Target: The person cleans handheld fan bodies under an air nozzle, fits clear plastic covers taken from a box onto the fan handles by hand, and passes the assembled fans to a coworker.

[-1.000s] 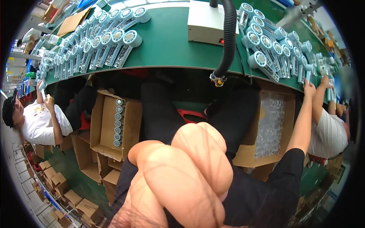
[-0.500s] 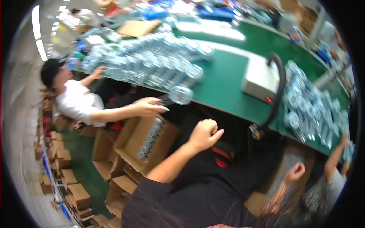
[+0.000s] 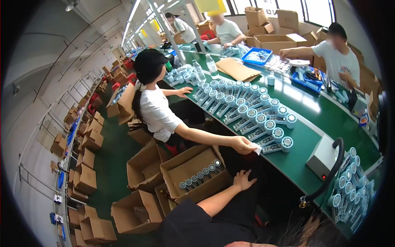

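Note:
My left hand (image 3: 245, 180) lies over my dark trousers with its fingers spread and nothing in them. It is below the edge of the green table and near an open cardboard box (image 3: 168, 172) in which a row of light-blue handheld fans (image 3: 200, 175) lies. My right hand does not show; hair blurs the lower right. Above my left hand, a co-worker's hand (image 3: 242, 145) holds a small white piece (image 3: 257, 149) close to the nearest handheld fan (image 3: 286, 143) on the table. Several rows of such fans, their handles showing inner parts, lie beyond.
A grey-white box with a red light (image 3: 323, 158) and a black flexible hose (image 3: 339, 164) stand at the right. More fans (image 3: 349, 187) lie beyond it. Open cartons (image 3: 138, 212) crowd the floor at left. Co-workers sit across the green table (image 3: 302, 175).
The view has swung left and up. My left hand has gone from a closed fist to spread fingers. My right hand has left view. The co-worker's hand is apart from the fan it was at.

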{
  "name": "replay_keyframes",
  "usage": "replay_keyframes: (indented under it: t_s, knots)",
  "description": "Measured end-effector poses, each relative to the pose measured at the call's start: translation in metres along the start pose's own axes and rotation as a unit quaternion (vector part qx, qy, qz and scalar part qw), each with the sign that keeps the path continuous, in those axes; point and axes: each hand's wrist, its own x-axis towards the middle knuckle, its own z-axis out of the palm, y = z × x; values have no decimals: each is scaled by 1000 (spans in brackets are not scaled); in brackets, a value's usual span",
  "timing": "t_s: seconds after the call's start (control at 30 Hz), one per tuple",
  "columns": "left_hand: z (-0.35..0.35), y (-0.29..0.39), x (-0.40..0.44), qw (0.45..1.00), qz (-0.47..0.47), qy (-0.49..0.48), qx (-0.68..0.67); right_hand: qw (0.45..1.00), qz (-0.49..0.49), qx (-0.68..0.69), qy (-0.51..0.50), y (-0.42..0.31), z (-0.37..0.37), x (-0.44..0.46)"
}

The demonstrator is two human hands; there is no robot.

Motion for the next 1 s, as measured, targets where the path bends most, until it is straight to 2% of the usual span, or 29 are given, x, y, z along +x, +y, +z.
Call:
replay_keyframes:
  t_s: [0.2,0.33,0.43,0.57,0.7,1.0]
  knots:
    - [-14,5,9,999,-45,-18,13,996,-54,31,-59,-32,-27,0]
    - [-19,9,7,999,-38,-15,6,988,116,-26,102,22,28,11]
    - [-6,10,-7,998,-42,49,-6,980,90,15,178,55,41,4]
    - [0,18,-2,997,-34,67,-19,970,58,51,229,89,47,-1]
    - [2,16,-4,996,-32,73,-28,971,58,72,221,89,47,-1]
    - [1,17,-13,993,-23,115,7,977,80,104,170,33,16,3]
